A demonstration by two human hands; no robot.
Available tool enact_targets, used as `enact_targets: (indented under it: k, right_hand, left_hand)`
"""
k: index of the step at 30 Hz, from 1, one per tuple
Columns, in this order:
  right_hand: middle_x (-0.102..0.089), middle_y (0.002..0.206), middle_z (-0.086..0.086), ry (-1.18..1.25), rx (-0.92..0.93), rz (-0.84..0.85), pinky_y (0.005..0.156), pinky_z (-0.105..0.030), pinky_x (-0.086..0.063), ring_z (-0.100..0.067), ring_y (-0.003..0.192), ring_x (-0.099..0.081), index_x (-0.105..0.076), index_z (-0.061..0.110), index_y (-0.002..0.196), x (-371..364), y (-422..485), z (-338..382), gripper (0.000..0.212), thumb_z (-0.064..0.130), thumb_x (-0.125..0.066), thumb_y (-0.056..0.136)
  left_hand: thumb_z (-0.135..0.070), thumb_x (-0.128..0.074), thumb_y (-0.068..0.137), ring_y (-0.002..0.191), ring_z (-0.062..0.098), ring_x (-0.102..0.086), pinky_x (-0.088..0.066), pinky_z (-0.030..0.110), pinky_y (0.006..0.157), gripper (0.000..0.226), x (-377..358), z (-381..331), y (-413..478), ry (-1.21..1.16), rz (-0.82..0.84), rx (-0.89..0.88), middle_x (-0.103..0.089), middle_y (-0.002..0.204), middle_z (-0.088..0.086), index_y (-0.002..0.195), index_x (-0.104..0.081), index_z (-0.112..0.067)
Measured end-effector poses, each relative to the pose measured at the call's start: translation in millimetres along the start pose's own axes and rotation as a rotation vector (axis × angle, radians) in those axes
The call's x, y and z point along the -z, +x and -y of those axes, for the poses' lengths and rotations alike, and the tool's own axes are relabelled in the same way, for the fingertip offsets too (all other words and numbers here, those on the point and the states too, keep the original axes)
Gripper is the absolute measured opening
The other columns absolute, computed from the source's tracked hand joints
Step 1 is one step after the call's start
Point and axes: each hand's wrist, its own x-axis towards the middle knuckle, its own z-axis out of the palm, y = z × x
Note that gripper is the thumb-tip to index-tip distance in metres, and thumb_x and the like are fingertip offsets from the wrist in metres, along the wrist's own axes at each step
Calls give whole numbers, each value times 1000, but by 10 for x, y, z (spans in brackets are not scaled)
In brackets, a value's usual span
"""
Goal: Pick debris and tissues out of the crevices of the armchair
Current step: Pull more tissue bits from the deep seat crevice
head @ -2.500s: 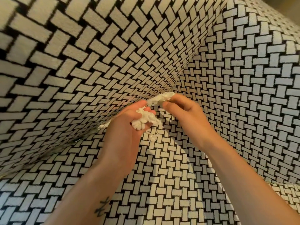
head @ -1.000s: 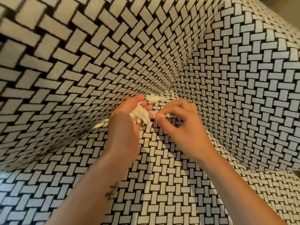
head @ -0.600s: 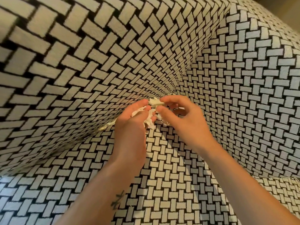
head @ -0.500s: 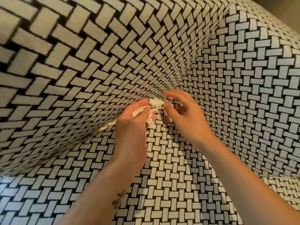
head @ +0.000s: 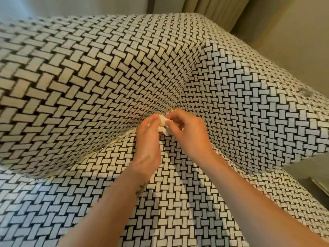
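Both hands meet over the back corner of a black-and-white woven armchair [head: 99, 72]. My left hand [head: 147, 139] holds a crumpled wad of white tissue [head: 162, 124], its fingers curled round the wad. My right hand [head: 188, 132] pinches the same tissue from the right with thumb and forefinger. Just behind the hands runs the crevice [head: 114, 141] between seat cushion and backrest, with a pale strip showing along it. Most of the tissue is hidden by the fingers.
The right armrest [head: 258, 111] rises beside my right hand and ends at the right in a front edge. The seat cushion [head: 169, 202] lies under my forearms. Beige curtains [head: 213, 6] and a wall stand behind the chair.
The view has pulled back and up, so the chair's top edge and the curtains show. The loose tissue piece by the corner now sits gathered between both hands.
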Motion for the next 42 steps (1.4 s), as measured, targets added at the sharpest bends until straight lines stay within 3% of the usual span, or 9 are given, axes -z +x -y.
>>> enact_targets:
  k: [7,15,20,25,29,34,37,40,42]
  right_hand:
    - [-68,83,13,48,-158,14,63,-18,-56,5,70,-65,-57,31,106,509,-540,54,7,29,-59,100]
    - [-70,86,5,250,-340,-204,46,-18,-46,-2,55,-60,-54,24,107,1196,-1436,-118,4,25,-53,103]
    - [-73,93,2,418,-498,-421,68,-49,-60,-25,81,-71,-54,31,111,1582,-2089,-255,9,28,-51,103]
    - [-71,95,4,461,-552,-574,77,-34,-60,-14,85,-70,-56,29,110,1814,-2606,-500,8,26,-51,105]
    - [-66,80,3,449,-609,-660,64,-17,-49,-4,69,-61,-58,18,101,1986,-3032,-736,12,26,-50,105]
    - [-63,78,0,533,-726,-749,73,-34,-54,-14,71,-60,-58,12,98,2112,-3523,-1144,19,28,-51,104]
    - [-59,75,7,558,-803,-825,64,-18,-47,0,65,-54,-58,8,96,2137,-3819,-1410,19,24,-52,104]
    - [-57,76,1,578,-893,-896,57,-15,-41,-5,64,-49,-58,7,96,2135,-4145,-1657,19,23,-52,103]
    - [-61,81,-3,642,-974,-917,62,-16,-44,-8,69,-53,-60,5,99,2102,-4351,-1817,17,21,-53,102]
  left_hand:
    - [-19,-57,103,126,9,-56,-34,39,120,20,-287,135,-458,74,188,85,-64,133,-2,121,-63,-20]
    - [-21,-56,102,121,26,-65,-48,44,110,30,-896,432,-1093,161,441,226,-68,129,12,130,-58,-10]
    - [-23,-50,106,109,27,-72,-57,41,98,29,-1358,730,-1602,245,661,306,-74,118,16,127,-63,-7]
    - [-22,-54,104,102,24,-73,-58,32,85,33,-1702,1125,-1905,381,806,382,-71,121,19,131,-59,-3]
    - [-26,-62,99,103,30,-71,-57,45,98,36,-1935,1458,-2189,492,835,455,-73,113,19,123,-63,0]
    - [-34,-62,99,78,20,-68,-59,32,71,46,-2259,1961,-2405,613,941,473,-69,93,12,124,-58,4]
    - [-36,-57,103,88,23,-66,-56,37,79,48,-2387,2396,-2569,712,978,476,-69,101,18,129,-57,3]
    - [-35,-50,107,100,31,-66,-54,45,92,43,-2421,2856,-2683,816,1005,528,-69,116,28,124,-62,2]
    - [-33,-48,107,92,32,-64,-52,47,89,36,-2406,3128,-2735,850,1058,554,-70,99,25,106,-67,-2]
